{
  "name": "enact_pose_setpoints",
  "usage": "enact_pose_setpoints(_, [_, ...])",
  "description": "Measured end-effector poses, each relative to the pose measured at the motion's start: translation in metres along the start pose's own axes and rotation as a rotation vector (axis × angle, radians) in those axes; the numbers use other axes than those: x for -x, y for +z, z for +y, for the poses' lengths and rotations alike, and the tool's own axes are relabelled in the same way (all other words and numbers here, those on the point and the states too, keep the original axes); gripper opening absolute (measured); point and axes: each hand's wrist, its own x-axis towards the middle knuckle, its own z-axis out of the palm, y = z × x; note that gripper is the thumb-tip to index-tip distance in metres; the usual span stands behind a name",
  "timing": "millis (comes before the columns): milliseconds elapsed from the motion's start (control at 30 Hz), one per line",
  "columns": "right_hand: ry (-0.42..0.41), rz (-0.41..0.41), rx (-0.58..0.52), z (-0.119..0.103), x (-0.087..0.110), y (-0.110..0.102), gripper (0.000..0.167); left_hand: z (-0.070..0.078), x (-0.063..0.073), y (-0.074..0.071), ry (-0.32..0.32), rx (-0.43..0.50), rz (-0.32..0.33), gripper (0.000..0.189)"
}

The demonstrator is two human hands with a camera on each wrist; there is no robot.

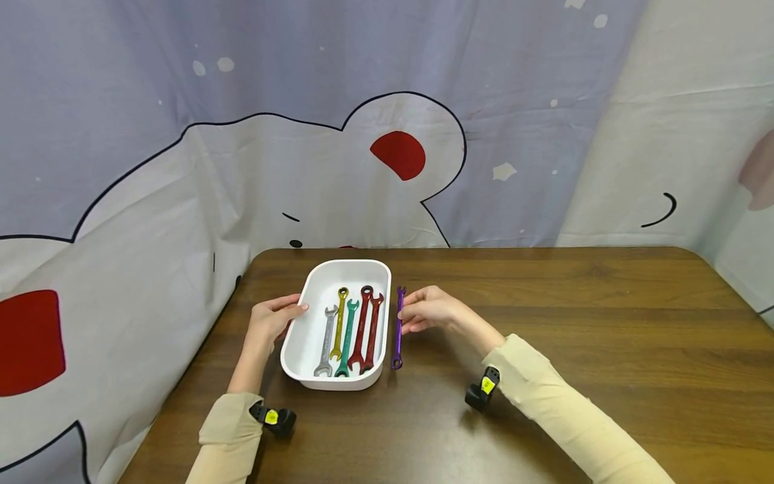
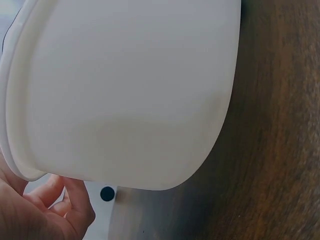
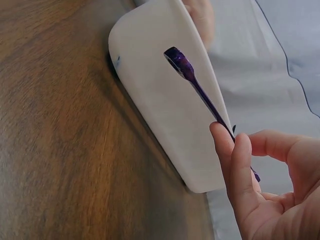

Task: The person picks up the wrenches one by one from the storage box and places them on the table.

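A purple combination wrench (image 1: 398,336) is pinched between the thumb and fingers of my right hand (image 1: 431,310), just right of the white tray (image 1: 296,354). In the right wrist view the wrench (image 3: 205,97) slants in front of the tray's outer side. My left hand (image 1: 272,318) grips the tray's left rim, thumb on top and fingers beneath. Inside the tray lie a silver wrench (image 1: 327,341), a yellow wrench (image 1: 339,323), a green wrench (image 1: 347,338) and two red wrenches, one longer (image 1: 361,329) and one shorter (image 1: 371,334). The left wrist view is mostly the tray's outer wall (image 2: 130,90).
Everything is at the left part of a brown wooden table (image 1: 574,323). Behind the table's far edge hangs a printed curtain (image 1: 508,121), which also runs down the left side. A black wrist camera (image 1: 482,390) sits on each sleeve cuff.
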Motion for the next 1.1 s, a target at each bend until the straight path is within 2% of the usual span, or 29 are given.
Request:
enact_pose_setpoints(500, [0.051,0.022,0.001,0.006,-0.010,-0.003,0.031,0.001,-0.001,0.002,-0.017,-0.017,0.022,0.044])
enact_pose_setpoints(1100, [0.080,0.059,0.012,0.011,-0.019,-0.001,0.032,0.001,0.000,0.000,-0.002,-0.031,-0.002,0.045])
